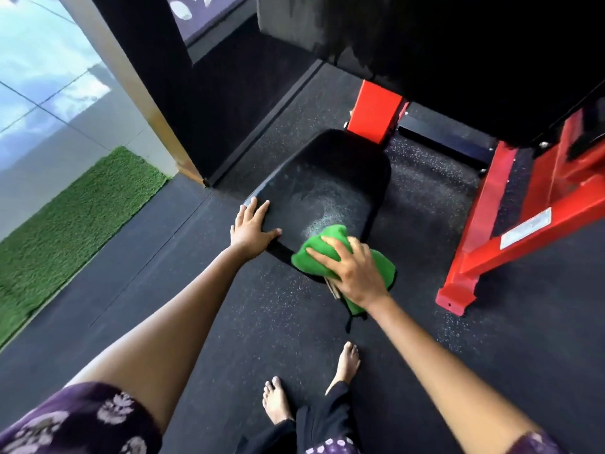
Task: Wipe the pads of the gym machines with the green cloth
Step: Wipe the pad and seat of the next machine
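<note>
Hidden areas: upper back pad (458,44) cut off by top and right frame edges, surface lost in shadow; near right corner of seat pad (327,178) covered by cloth and hand; underside of cloth not visible.
Hard to make out: small dark strip or tag hanging below the cloth, too blurred to identify; label (525,232) on red frame unreadable.
Left hand (250,229): fingers straight and spread, palm flat, resting on the near left edge of the seat pad; holding nothing.
Right hand (352,268): palm down on green cloth (319,249), fingers spread and bent over the bunched fabric, pressing it onto the pad.
Cloth position: directly under the right hand, at the near right corner of the seat pad, one end trailing off the edge toward the wrist.
Pad surface: pale damp-looking smear just beyond the cloth, toward the pad centre.
Hand spacing: left hand apart from cloth, bare pad edge between.
Surroundings: red machine frame (510,231) to the right; black rubber floor (229,322); green artificial turf mat (72,224) at left; bare feet (278,401) below.
</note>
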Demonstrator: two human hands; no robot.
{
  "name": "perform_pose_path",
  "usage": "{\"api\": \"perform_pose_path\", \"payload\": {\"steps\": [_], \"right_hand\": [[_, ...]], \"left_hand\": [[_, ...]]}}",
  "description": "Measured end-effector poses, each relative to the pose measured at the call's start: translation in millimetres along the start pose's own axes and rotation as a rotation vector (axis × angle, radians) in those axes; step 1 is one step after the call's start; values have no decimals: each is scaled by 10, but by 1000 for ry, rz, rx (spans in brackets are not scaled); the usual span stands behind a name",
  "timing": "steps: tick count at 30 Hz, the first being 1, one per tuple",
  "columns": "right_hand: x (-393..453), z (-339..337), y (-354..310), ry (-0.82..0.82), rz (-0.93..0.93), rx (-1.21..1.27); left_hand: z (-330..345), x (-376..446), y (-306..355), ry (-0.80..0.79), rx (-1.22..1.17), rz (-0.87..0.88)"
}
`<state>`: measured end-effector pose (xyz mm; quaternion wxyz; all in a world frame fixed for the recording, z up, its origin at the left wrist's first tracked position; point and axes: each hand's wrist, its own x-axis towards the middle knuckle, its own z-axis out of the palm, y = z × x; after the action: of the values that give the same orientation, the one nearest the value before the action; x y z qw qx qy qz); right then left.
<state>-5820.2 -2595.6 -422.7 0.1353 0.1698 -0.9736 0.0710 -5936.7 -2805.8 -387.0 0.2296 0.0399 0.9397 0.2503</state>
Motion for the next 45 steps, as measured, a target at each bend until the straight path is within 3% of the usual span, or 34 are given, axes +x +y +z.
{"api": "perform_pose_path", "payload": {"steps": [6, 10, 15, 18, 26, 33, 40, 45], "right_hand": [[-52, -8, 31, 6, -159, -109], [341, 86, -320, -1, -268, -227], [-37, -23, -41, -32, -339, -222], [-84, -69, -7, -67, -317, -210], [874, 157, -607, -230, -196, -265], [241, -59, -125, -206, -490, -262], [943, 217, -665, -250, -325, -262], [825, 121, -499, -213, -332, -149]], "left_hand": [[-102, -30, -59, 96, -266, 21], [-152, 43, -75, 82, -189, -25], [-116, 9, -208, 27, -433, -51], [-153, -3, -302, 41, -443, -27], [-320, 106, -399, 3, -946, -174], [-294, 82, -445, -72, -1140, -179], [-360, 139, -509, -94, -1310, -242], [-376, 139, -540, -101, -1361, -241]]}}
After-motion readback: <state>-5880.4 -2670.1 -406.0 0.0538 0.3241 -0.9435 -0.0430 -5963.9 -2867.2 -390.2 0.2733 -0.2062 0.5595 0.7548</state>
